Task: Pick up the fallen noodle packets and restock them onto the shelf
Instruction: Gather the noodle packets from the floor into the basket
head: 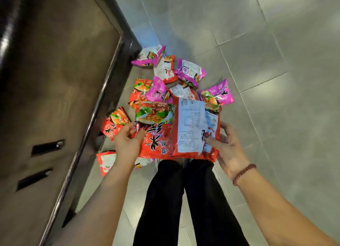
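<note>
While the fingers (pixel 135 128) of the left hand (pixel 127 144) pinch the near left edge of a red noodle packet (pixel 156 135) turned picture side up, the right hand (pixel 227 148) clamps a second red packet (pixel 193 128) from its right edge, thumb on the pale printed back and the other fingers hidden behind it. Both packets are held side by side above the floor, their inner edges overlapping, in front of black trouser legs (pixel 184 199). A red bead bracelet (pixel 242 173) circles the right wrist. Beyond the held pair, more packets lie scattered on the grey tiled floor (pixel 266 61): purple ones (pixel 217 94) and red ones (pixel 140 91) heaped loosely, some face up, some showing white backs. Another red packet (pixel 115 123) lies just left of the left hand against the base of the shelf unit (pixel 55 80), and one more (pixel 105 162) lies beneath the left wrist. Seen from above, the dark brown shelf unit fills the left side, with a metal rail (pixel 95 113) along its edge.
</note>
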A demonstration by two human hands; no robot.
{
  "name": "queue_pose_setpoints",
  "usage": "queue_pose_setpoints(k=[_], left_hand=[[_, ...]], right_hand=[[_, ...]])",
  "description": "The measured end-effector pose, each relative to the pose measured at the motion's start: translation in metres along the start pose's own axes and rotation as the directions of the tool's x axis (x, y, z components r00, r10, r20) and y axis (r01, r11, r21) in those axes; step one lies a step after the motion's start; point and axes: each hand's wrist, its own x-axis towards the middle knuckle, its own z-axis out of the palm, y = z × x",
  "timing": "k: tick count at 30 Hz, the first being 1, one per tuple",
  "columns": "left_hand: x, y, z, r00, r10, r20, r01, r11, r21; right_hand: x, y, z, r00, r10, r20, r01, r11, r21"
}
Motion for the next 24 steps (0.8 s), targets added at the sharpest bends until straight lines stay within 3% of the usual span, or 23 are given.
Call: queue_pose_setpoints(k=[5, 12, 14, 19, 24], left_hand=[[-0.101, 0.085, -0.074, 1.0, 0.018, 0.004, -0.017, 0.974, -0.227], [-0.208, 0.141, -0.154, 0.983, 0.031, -0.183, -0.1, 0.919, -0.382], [-0.235, 0.144, -0.166, 0.972, 0.012, -0.233, -0.114, 0.895, -0.431], [-0.303, 0.137, -0.164, 0.894, -0.092, -0.438, -0.172, 0.833, -0.525], [-0.369, 0.108, -0.13, 0.781, -0.307, -0.545, -0.204, 0.698, -0.686]], right_hand=[[-0.103, -0.068, 0.044, 0.97, -0.148, 0.192, 0.191, 0.955, -0.228], [-0.199, -0.128, 0.091, 0.83, -0.249, 0.499, 0.473, 0.789, -0.392], [-0.219, -0.135, 0.097, 0.799, -0.233, 0.554, 0.48, 0.803, -0.354], [-0.247, -0.14, 0.101, 0.771, -0.063, 0.634, 0.317, 0.901, -0.296], [-0.261, -0.142, 0.101, 0.692, -0.013, 0.722, 0.422, 0.819, -0.39]])
